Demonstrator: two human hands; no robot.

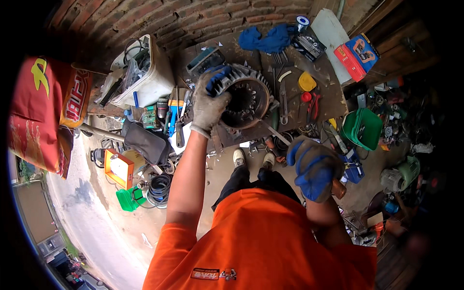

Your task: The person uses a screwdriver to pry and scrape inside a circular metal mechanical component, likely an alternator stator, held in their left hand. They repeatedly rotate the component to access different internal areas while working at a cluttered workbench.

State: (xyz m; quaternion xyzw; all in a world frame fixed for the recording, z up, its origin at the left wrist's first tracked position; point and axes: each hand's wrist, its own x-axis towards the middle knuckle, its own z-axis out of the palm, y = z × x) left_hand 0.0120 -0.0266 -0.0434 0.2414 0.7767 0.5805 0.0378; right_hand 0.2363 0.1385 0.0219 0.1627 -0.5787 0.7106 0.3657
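My left hand (210, 99), in a grey and blue glove, grips the left rim of a round, finned metal housing (256, 92) on the cluttered workbench (333, 82). The housing's dark interior shows a toothed ring. A long flat metal bar (274, 131) runs from the housing's lower right rim toward my right hand (314, 166). That gloved hand is closed on a tool with a brown wooden end (338, 188) poking out below; whether the bar is part of it, I cannot tell.
A white bin (142, 72) and screwdrivers (180, 133) lie left; pliers (313, 106), blue cloth (263, 38) and a red-blue box (355, 55) lie right and behind. A green crate (361, 129), motor (401, 176) and coiled hose (159, 191) crowd the floor. A brick wall backs the bench.
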